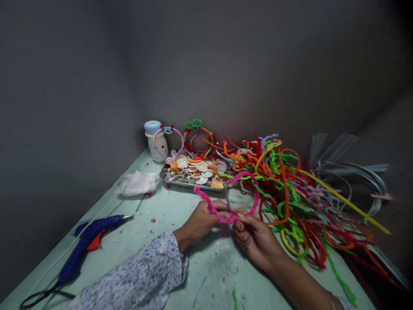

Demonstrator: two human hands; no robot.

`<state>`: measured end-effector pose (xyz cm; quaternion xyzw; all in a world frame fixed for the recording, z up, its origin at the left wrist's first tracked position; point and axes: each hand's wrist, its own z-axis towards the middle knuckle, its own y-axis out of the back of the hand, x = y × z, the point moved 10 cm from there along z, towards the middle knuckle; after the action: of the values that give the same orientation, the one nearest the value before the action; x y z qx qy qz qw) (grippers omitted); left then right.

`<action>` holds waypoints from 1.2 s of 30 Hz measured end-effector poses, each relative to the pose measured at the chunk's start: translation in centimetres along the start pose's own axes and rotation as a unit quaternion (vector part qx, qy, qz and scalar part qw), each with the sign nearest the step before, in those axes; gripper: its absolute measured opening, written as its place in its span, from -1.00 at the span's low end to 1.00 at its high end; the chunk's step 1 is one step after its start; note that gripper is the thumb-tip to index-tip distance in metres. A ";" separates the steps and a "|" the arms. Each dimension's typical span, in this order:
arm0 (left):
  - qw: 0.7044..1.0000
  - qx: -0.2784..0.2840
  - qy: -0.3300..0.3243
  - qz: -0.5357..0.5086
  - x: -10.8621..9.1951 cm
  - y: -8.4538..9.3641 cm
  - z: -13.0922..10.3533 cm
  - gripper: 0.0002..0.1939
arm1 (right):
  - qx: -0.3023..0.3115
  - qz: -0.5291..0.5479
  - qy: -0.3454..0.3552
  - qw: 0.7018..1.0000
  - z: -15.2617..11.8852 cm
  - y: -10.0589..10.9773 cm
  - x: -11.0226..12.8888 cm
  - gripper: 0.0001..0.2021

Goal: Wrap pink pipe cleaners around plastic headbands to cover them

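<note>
A bright pink pipe cleaner (210, 204) runs between my two hands, above the middle of the table. My left hand (204, 217) has its fingers closed round it, with one fuzzy end sticking up over the thumb. My right hand (254, 236) pinches the pink strand between thumb and fingertips, close to the left fingers. Beyond the hands the strand curves up into a loop at the right. A thin grey rod or strip (227, 199) stands up between the hands; where its lower end goes is hidden by the fingers.
A metal tray (187, 186) of seashells stands behind my hands, with pipe-cleaner rings (169, 144) leaning over it. A tangled heap of coloured pipe cleaners (284, 185) fills the right. A blue glue gun (84, 246), a plastic packet (140, 182) and a blue-lidded jar (156, 142) are left.
</note>
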<state>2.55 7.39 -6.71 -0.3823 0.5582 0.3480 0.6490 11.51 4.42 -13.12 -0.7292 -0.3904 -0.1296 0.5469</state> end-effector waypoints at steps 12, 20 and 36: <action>0.999 -0.021 0.027 -0.033 2.0 0.6 0.1 -0.74 | 0.003 -0.015 0.034 0.999 0.2 0.4 0.3 -0.84; 0.998 -0.027 0.027 -0.057 1.8 0.4 0.1 -0.74 | -0.002 -0.068 0.085 0.994 0.2 0.3 1.1 -0.86; 0.998 -0.050 0.008 -0.040 1.5 0.6 -0.1 -0.82 | 0.007 -0.060 0.103 0.993 0.4 0.6 1.2 -0.89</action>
<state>2.18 7.67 -8.31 -0.4389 0.5293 0.3466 0.6380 12.62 5.25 -12.93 -0.6833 -0.3756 -0.2335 0.5810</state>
